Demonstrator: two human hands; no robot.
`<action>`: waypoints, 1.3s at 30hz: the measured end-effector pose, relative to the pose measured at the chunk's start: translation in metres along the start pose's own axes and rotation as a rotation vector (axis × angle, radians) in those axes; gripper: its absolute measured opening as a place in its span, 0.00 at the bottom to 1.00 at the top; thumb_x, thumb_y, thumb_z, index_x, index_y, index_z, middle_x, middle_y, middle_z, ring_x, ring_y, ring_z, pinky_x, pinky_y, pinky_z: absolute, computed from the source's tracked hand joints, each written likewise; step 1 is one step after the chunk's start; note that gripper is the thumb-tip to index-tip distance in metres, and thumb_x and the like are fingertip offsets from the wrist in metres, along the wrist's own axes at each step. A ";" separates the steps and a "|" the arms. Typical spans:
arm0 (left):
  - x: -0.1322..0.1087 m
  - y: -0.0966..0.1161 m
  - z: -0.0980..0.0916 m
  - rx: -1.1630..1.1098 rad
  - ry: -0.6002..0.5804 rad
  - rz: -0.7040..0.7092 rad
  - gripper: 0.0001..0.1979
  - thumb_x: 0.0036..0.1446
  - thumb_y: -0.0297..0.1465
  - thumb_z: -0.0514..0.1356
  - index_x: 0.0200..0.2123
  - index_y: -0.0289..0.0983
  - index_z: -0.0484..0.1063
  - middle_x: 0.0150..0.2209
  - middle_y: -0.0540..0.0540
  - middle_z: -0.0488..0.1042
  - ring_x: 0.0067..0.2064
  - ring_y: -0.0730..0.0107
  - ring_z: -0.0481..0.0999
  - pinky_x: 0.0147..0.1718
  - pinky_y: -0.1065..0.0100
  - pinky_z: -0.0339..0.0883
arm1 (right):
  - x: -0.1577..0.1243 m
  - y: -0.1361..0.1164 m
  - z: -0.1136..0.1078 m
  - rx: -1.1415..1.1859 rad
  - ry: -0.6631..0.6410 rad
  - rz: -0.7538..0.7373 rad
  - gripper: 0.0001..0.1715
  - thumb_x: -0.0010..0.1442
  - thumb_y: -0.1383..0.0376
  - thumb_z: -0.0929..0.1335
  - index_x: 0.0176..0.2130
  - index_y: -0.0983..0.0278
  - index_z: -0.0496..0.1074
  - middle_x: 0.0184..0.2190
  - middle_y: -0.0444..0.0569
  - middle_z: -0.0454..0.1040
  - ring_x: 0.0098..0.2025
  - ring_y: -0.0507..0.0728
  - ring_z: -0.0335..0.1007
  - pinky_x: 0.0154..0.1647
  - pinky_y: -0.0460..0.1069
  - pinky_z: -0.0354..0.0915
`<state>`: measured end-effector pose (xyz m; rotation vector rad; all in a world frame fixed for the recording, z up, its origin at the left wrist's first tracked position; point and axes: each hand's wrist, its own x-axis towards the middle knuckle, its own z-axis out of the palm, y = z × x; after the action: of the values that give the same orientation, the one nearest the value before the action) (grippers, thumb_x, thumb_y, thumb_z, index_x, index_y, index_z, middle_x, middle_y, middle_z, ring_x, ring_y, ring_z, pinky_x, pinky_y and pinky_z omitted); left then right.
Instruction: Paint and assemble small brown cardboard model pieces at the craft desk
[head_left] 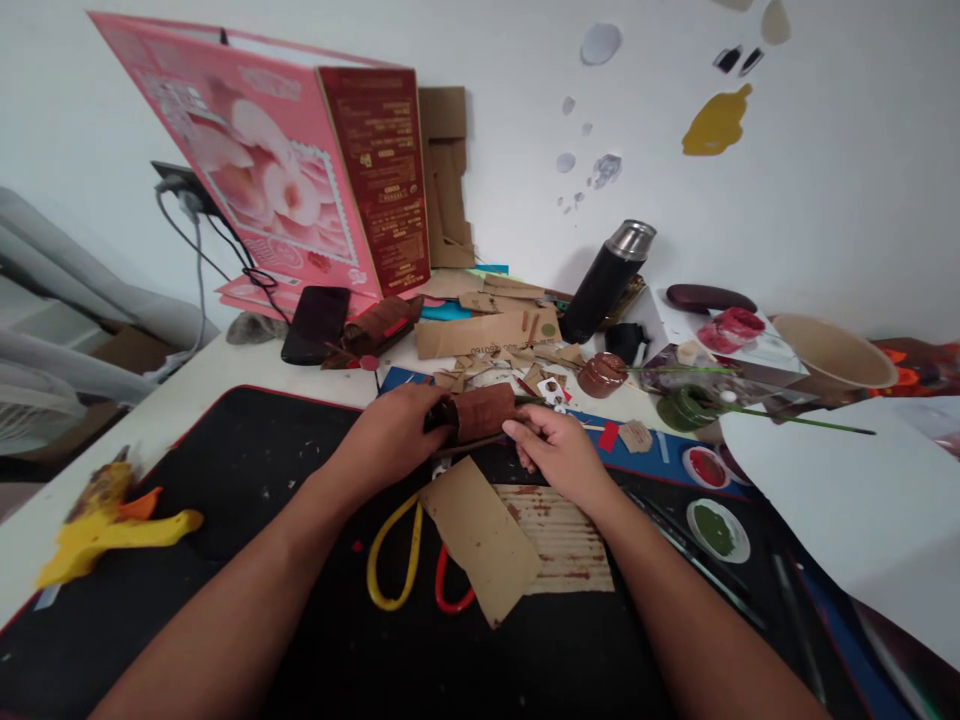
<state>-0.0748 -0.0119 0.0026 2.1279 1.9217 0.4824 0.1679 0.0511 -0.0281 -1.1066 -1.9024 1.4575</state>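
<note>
Near the far edge of the black mat [247, 480], a brown roll [485, 412] sits between the two hands, just in front of a heap of cardboard scraps [502, 370]. The step in hand looks to be handling and steadying this roll: the left hand [409, 425] grips its left end, fingers curled around the far side and thumb on the near side, while the right hand [553, 445] pinches at the right end, thumb uppermost and the other fingers folded below. Whether the roll rests on anything is hard to tell, as its underside is mostly hidden. As a judgement, the next move calls for an even hold at both ends, with light pressure, since the roll looks like thin card that could crease. Both forearms reach in from the lower corners and converge on the roll; the left wrist is bent slightly, its back turned up, and the right hand angles inward. Between the forearms, nearer the body, lie a plain card [480, 540], a ribbed piece [574, 545] flecked with brown, and scissors [373, 568], partly under the plain card.
</note>
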 end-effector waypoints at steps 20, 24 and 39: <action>0.000 0.002 0.002 0.133 0.056 -0.063 0.09 0.63 0.31 0.58 0.43 0.39 0.77 0.43 0.39 0.84 0.42 0.51 0.83 0.36 0.61 0.69 | -0.003 0.001 0.000 -0.067 -0.029 -0.098 0.13 0.69 0.54 0.68 0.43 0.60 0.77 0.21 0.42 0.73 0.23 0.53 0.67 0.26 0.49 0.62; 0.001 0.000 0.004 0.142 0.085 -0.068 0.10 0.62 0.31 0.58 0.44 0.38 0.78 0.44 0.38 0.84 0.44 0.49 0.83 0.37 0.60 0.69 | -0.003 0.001 0.000 -0.046 -0.019 -0.106 0.15 0.70 0.52 0.69 0.45 0.60 0.77 0.22 0.41 0.73 0.23 0.53 0.68 0.25 0.48 0.62; -0.003 0.008 -0.008 0.349 0.267 0.072 0.13 0.67 0.31 0.56 0.48 0.39 0.79 0.45 0.38 0.82 0.46 0.48 0.81 0.44 0.55 0.71 | -0.003 0.000 0.000 0.199 0.017 -0.071 0.25 0.69 0.43 0.68 0.42 0.62 0.74 0.22 0.40 0.72 0.18 0.50 0.63 0.20 0.45 0.58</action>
<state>-0.0711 -0.0162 0.0123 2.4622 2.2190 0.4969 0.1695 0.0486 -0.0277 -0.9472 -1.7237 1.5535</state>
